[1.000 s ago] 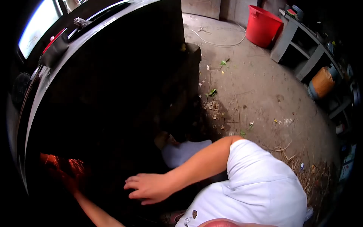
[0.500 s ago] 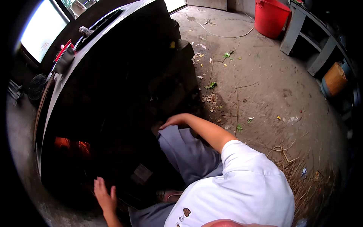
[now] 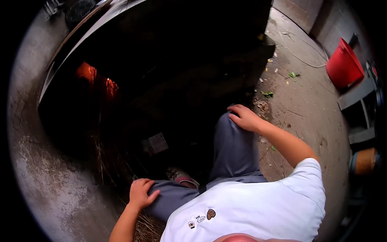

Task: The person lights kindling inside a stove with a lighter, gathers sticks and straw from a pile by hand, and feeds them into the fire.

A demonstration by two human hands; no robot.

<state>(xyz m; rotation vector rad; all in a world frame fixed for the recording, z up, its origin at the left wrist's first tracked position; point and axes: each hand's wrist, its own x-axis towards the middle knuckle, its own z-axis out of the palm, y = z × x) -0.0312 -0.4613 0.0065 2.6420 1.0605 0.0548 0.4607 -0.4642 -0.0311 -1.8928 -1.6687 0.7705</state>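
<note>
My left hand rests on the knee of my grey trousers, thumb apart from the fingers, holding nothing. On the other knee lies my right hand, its fingers laid over the cloth and nothing in it. Orange fire glows in the opening of a dark stove ahead and to the left. Dry stalks stick out below the glow, beyond my left hand. A pale flat piece, too dim to identify, lies between my feet and the stove.
A red bucket stands at the upper right by a grey shelf. Bits of leaf and scraps litter the floor. Straw lies beside my left leg, near a stained wall.
My left hand has come from in front of the stove opening down onto my knee. My right hand stays on its knee. The view has turned left and downward.
</note>
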